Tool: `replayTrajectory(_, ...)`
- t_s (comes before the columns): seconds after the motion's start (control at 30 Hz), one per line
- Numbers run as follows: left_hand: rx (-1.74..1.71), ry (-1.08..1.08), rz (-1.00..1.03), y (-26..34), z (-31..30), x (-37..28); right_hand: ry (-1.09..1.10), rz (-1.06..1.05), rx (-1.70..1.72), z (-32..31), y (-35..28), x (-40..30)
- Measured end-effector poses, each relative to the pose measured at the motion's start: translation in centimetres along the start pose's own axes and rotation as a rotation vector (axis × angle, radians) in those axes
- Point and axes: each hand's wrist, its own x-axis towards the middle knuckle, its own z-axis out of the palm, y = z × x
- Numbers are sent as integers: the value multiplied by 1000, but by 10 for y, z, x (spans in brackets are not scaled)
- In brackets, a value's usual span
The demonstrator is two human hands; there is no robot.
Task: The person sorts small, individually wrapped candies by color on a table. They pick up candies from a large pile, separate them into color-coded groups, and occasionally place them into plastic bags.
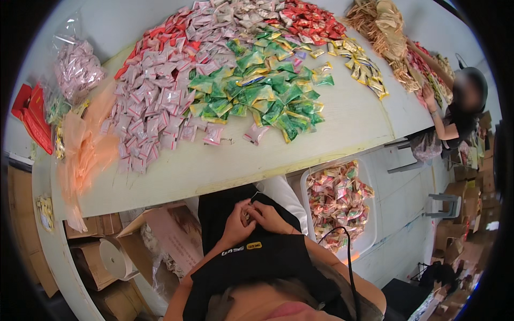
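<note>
My left hand [237, 224] and my right hand [270, 218] meet over my lap, just below the table's near edge. Their fingers are bent together around something small, mostly hidden by the fingers. A thin pale strand [254, 195] shows at the fingertips; what it belongs to is unclear. Beyond the hands, green and yellow wrapped packets [257, 94] lie heaped on the white table [225, 164]. Pale pink packets [150, 126] spread out on their left. Red packets [315, 24] and yellow packets [361, 66] lie farther back.
Peach gauzy bags [86, 148] hang over the table's left edge. A clear plastic tub [374, 224] of filled bags [339, 196] stands on the floor to my right. Cardboard boxes [94, 261] sit under the table. Another person [445, 128] reaches over the table's far right.
</note>
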Motion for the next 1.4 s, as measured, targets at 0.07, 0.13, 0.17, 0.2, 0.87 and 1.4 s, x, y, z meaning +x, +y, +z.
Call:
replayTrajectory(0.07, 49, 118, 29, -21, 15, -7, 43, -28, 27, 1, 4, -2)
replayTrajectory(0.13, 96, 220, -59, -7, 17, -5, -19, -4, 16, -6, 9, -1)
replayTrajectory(0.17, 115, 276, -82, 2, 15, -5, -50, 9, 12, -10, 11, -2)
replayTrajectory(0.2, 124, 345, -97, 9, 14, -3, -72, 81, 188, -14, 10, -3)
replayTrajectory(0.87, 197, 151, 164, -37, 21, 19, 182, 123, 245, -20, 49, -21)
replayTrajectory(1.4, -20, 294, -91, -21, -11, -13, 102, 249, 500, -48, 40, -21)
